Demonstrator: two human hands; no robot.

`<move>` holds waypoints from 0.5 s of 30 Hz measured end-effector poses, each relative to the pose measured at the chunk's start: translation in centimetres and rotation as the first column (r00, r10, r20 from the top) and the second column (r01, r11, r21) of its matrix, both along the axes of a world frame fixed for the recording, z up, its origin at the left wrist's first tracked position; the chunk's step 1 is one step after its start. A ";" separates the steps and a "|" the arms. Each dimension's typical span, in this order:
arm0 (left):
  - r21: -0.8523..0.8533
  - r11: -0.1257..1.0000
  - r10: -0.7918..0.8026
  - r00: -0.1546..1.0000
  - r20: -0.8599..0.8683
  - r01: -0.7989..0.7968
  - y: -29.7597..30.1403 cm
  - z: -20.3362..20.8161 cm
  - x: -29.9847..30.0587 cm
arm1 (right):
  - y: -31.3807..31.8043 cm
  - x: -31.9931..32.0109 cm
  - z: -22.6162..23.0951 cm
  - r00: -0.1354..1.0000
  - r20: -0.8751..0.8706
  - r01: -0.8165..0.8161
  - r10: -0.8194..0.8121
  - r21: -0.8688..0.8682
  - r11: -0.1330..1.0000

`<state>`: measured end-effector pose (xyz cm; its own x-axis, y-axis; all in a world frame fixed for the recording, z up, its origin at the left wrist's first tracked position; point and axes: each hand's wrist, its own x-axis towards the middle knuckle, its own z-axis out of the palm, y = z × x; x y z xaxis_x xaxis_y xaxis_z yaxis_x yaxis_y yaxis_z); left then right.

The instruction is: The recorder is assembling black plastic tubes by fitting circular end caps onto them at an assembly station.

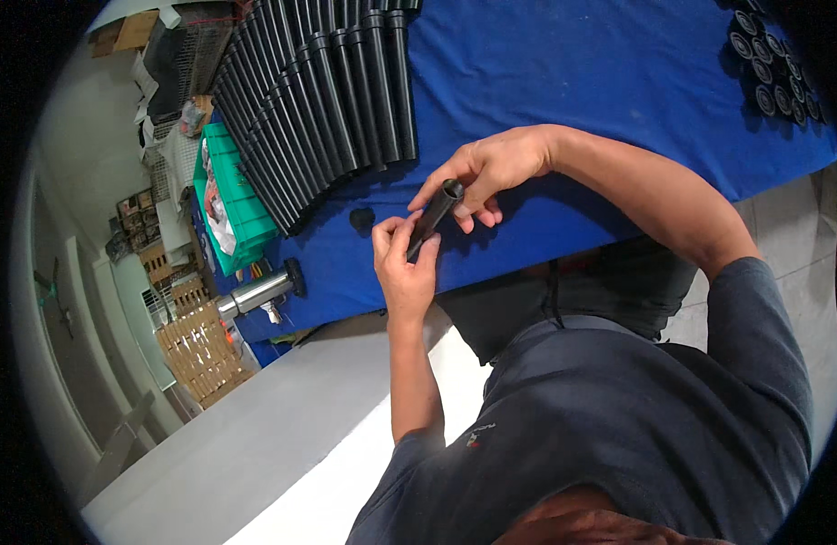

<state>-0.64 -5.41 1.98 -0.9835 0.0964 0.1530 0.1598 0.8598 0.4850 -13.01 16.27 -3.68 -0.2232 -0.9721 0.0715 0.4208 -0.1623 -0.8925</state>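
Note:
A short black tube point(434, 216) is held tilted between my two hands, above the near side of the table, its open end up and facing me. My left hand point(407, 268) grips its lower part between thumb and fingers, covering the bottom end. Around the upper part, near the rim, are the thumb and index finger of my right hand point(495, 173); its other fingers hang loosely below. A small black round piece point(362, 218) lies on the blue cloth left of my hands.
Many long black tubes point(336, 100) lie side by side at the far left of the blue-covered table point(564, 73). Next to them stands a green crate point(237, 200), with a silver cylinder point(262, 292) nearer me. Several black round-ended parts point(763, 73) cluster at the far right.

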 end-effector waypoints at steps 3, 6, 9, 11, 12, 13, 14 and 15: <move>-0.004 1.000 -0.025 0.986 0.163 0.026 -0.8 0.7 -0.2 | -0.1 0.0 0.1 0.999 -0.015 0.028 -0.028 -0.018 0.999; 0.201 0.979 -0.069 0.979 0.192 0.030 -1.6 0.5 -0.2 | -0.2 0.1 0.3 0.999 -0.006 0.049 -0.049 -0.011 0.999; 0.231 0.973 -0.071 0.964 0.255 0.010 -1.7 0.9 -0.4 | -0.2 0.1 0.2 0.998 0.001 0.057 -0.057 0.001 0.998; 0.209 0.978 -0.072 0.957 0.281 0.012 -1.7 1.1 -0.4 | -0.2 0.1 0.2 0.998 -0.002 0.059 -0.059 0.001 0.998; 0.209 0.978 -0.072 0.957 0.280 0.012 -1.7 1.1 -0.4 | -0.2 0.1 0.2 0.998 0.001 0.058 -0.058 -0.001 0.998; 0.206 0.978 -0.073 0.956 0.285 0.013 -1.7 1.1 -0.4 | -0.2 0.1 0.2 0.998 0.003 0.057 -0.057 -0.003 0.998; 0.204 0.979 -0.074 0.954 0.291 0.014 -1.7 1.1 -0.5 | -0.2 0.1 0.2 0.998 0.003 0.057 -0.057 -0.003 0.998; 0.204 0.979 -0.074 0.954 0.290 0.014 -1.6 1.2 -0.5 | -0.3 0.1 0.1 0.998 -0.002 0.061 -0.061 -0.002 0.998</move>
<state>-1.12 -7.03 3.18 -0.9828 0.1383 -0.1227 0.0195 0.7374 0.6751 -12.94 16.01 -3.55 -0.2814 -0.9567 0.0741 0.4080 -0.1892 -0.8932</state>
